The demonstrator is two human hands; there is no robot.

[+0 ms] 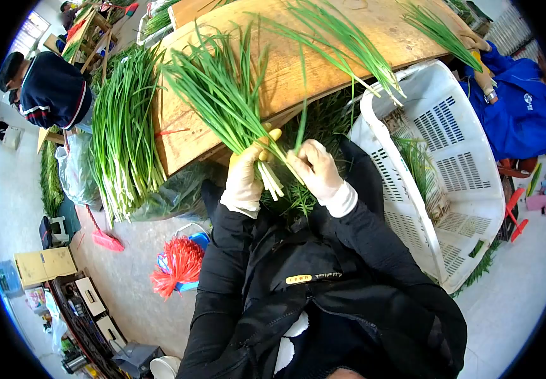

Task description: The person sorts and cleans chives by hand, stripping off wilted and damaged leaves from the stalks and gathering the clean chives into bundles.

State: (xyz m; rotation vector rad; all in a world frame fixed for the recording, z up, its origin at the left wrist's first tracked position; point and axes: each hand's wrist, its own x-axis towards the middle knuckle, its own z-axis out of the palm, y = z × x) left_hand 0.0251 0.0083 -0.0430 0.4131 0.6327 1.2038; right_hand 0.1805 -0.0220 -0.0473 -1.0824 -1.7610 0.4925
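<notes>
My left hand [245, 175], in a pale glove with yellow fingertips, is wrapped round a bunch of chives [222, 101]. Their green leaves fan over the table edge, and the white stem ends stick out below my fist. Close beside it, my gloved right hand [321, 172] has its fingers pinched together on a thin green chive leaf [301, 126] that rises upright from them. A few stems of the bunch reach toward those fingers. Farther up the wooden table [178, 142], a loose handful of chives [349, 44] lies with its white ends over the edge.
A large pile of chives [121, 126] hangs off the table's left end. To my right stands a white slatted basket [434, 252] with some greens inside. A co-worker in blue [519, 107] handles more chives [434, 28]. Red strands [181, 262] hang from a blue container at lower left.
</notes>
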